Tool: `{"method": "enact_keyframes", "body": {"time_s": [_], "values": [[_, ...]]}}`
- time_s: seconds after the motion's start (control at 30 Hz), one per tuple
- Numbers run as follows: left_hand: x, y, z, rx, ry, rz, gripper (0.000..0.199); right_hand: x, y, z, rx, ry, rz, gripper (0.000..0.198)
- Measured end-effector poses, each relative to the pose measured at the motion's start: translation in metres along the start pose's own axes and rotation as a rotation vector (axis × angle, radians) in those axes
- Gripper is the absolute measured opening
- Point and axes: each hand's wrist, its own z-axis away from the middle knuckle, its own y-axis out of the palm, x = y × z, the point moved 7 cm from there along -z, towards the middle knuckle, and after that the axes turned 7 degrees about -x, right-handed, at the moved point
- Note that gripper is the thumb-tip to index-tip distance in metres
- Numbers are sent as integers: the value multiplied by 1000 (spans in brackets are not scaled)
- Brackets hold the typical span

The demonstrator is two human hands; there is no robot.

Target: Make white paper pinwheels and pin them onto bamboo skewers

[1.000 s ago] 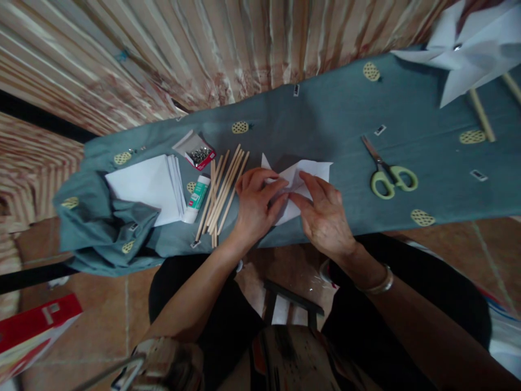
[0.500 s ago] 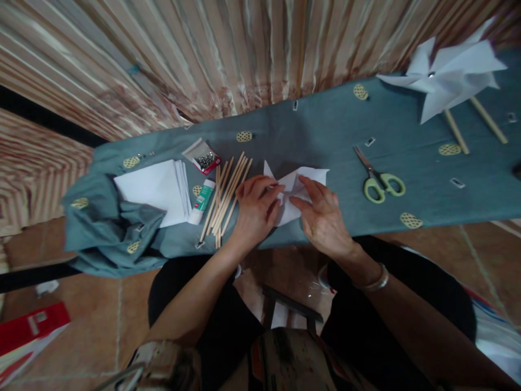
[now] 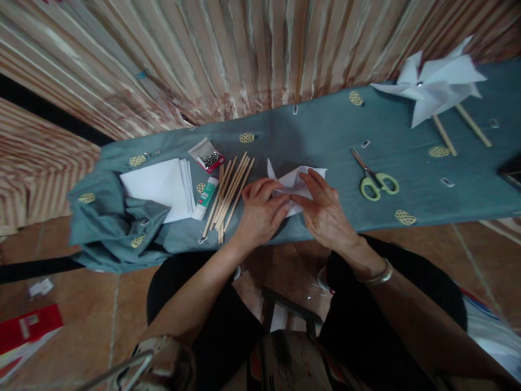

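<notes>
Between my hands lies a white paper pinwheel [image 3: 295, 179], its points partly folded and its lower part covered by my fingers. My left hand [image 3: 262, 209] grips its left side, fingers curled and thumb pressed toward the middle. From the right, my right hand [image 3: 323, 209] pinches a raised paper point between thumb and fingers. Just left of my left hand is a bundle of thin wooden sticks [image 3: 230, 193]. Beside the sticks lie a green and white glue stick [image 3: 207, 196] and an opened small box of metal pins [image 3: 209, 157].
A stack of white paper [image 3: 158, 187] rests at the left on the blue-green cloth [image 3: 325, 130]. Scissors with green handles [image 3: 374, 179] lie to the right. Finished paper pinwheels on sticks [image 3: 435, 87] are at the far right. A striped curtain [image 3: 252, 54] hangs behind.
My left hand has shifted slightly right and its thumb has come closer to my right hand. The fingers now cover more of the paper's lower part. The view has turned slightly.
</notes>
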Motion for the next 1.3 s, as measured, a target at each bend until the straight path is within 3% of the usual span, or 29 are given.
{"method": "enact_keyframes", "body": {"time_s": [0.33,0.97,1.1,1.3], "values": [[-3,10,1,66,48,-68,46,-4,-1,0,46,51,-53,36],[-8,13,-2,109,64,-87,46,-15,7,4,38,133,-167,41],[-10,12,-3,115,63,-99,45,-20,-4,1,-50,151,-192,44],[-12,9,-4,125,66,-101,41,-69,-36,9,-284,304,-49,35]]}}
